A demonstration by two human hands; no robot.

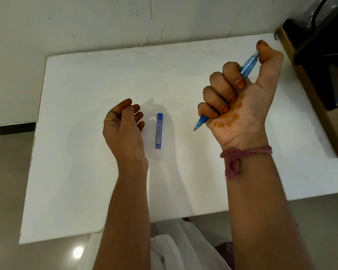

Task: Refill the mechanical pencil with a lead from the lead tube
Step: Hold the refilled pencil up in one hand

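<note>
Bench: a white rectangular flat-topped bench [86,152] fills most of the view, its far edge against a pale wall and its near edge over a glossy grey floor.
Dark object: a black and wood-coloured piece of furniture [320,75] stands just beside the bench's right end; what it is cannot be told.
White cloth: loose white fabric [174,246] lies below the near edge of the bench, between the two forearms.
Right hand: the right hand [240,98] is raised above the right part of the bench, palm toward the camera, its four fingers curled into a fist round the pencil and the thumb pressed on the pencil's upper end.
Left hand: the left hand [123,125] is low over the middle of the bench, just left of the lead tube and not touching it; its fingers are loosely curled with the thumb near the fingertips, and whether anything is pinched there cannot be told.
Thread band: a frayed pink-red thread band [246,152] is tied round the right wrist.
Lead tube: a slim blue rectangular plastic lead tube [159,130] lies flat on the bench between the two hands, long side running away from the person.
Mechanical pencil: a translucent blue plastic mechanical pencil [249,67] runs slantwise through the right fist, tip pointing down and left, clear of the bench.
Ring: a thin gold ring [108,119] sits on a left finger.
</note>
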